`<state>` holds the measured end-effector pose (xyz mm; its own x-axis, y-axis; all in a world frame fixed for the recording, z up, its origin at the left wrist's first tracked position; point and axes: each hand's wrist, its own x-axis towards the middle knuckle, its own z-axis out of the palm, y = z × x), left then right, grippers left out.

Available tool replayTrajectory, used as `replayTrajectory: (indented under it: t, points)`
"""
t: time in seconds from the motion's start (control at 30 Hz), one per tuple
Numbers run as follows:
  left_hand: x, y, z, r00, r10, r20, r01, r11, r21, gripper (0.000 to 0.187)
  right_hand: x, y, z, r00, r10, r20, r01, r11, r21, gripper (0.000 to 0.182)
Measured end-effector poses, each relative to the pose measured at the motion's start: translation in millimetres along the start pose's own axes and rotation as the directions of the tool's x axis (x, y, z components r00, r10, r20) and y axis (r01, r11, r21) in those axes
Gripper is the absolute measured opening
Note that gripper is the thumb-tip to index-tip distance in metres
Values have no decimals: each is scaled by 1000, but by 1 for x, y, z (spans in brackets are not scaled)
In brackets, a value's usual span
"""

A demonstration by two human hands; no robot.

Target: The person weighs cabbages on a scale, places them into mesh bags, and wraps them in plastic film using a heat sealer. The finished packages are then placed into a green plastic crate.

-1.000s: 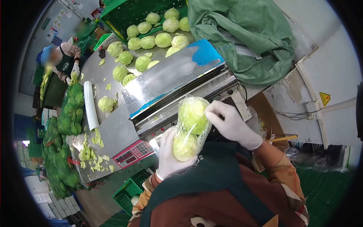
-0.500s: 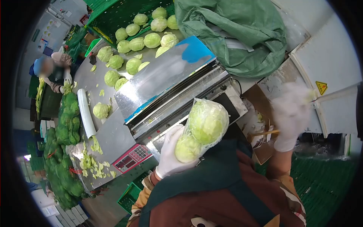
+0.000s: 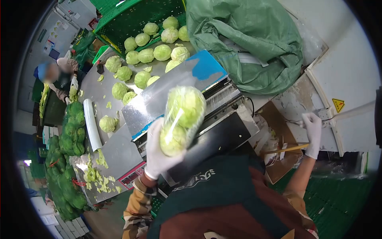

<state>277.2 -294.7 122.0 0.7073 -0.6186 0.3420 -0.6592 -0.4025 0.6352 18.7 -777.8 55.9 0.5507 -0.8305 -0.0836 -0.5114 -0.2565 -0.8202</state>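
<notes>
My left hand (image 3: 159,153), in a white glove, grips the lower end of a clear plastic bag of cabbages (image 3: 182,115) over the sealing machine (image 3: 175,91). Two pale green heads show through the film, one above the other. Off to the right, my gloved right hand (image 3: 313,133) is raised beside the white panel, above a cardboard box (image 3: 280,139). Its fingers are curled together, and whether anything small is in them cannot be made out. A black plate (image 3: 223,133) lies in front of the machine.
Several loose cabbages (image 3: 142,79) lie on the metal table (image 3: 95,81) near a green crate (image 3: 139,24). A white roll (image 3: 92,125), net sacks (image 3: 73,131) and leaf scraps are at left. Green sheeting (image 3: 246,44) covers the back right. A co-worker (image 3: 59,77) stands far left.
My left hand has moved up and left with the bagged cabbages, over the machine, uncovering the black plate. My right hand, blurred before, now shows clearly, a little lower.
</notes>
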Motion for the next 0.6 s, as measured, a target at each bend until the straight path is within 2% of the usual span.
replayTrajectory:
  t: [0.07,0.13,0.2,0.27,0.33,0.37,0.4,0.47,0.53,0.6]
  points:
    - [23,-17,-4,999,40,-36,-38,997,61,87,-9,-73,43,998,-64,17,66,985,-160,25]
    - [47,-32,-9,998,51,-47,-44,990,133,86,-2,-102,75,990,-36,135,42,998,-43,25]
    - [68,-53,-13,997,82,-15,-77,978,193,86,10,-109,107,963,-204,174,187,976,111,23]
    - [82,-71,-17,995,102,15,-103,963,249,86,25,-108,135,922,-325,208,320,945,59,19]
    - [92,-88,-21,981,19,195,-75,955,286,87,30,-122,154,884,-364,295,350,931,101,19]
    - [94,-98,-25,965,-25,262,-58,950,307,93,33,-131,158,859,-380,343,382,922,65,18]
    - [94,-106,-31,967,-32,253,-51,948,314,93,38,-135,163,853,-388,349,389,919,71,18]
    - [99,-105,-45,943,-133,305,-17,897,442,98,49,-141,171,818,-409,404,422,905,60,16]
    - [97,-104,-57,938,-137,319,-6,912,411,101,65,-136,186,804,-422,419,420,902,102,15]
    - [92,-105,-62,935,-207,289,102,935,339,99,83,-134,195,814,-357,458,296,934,201,15]
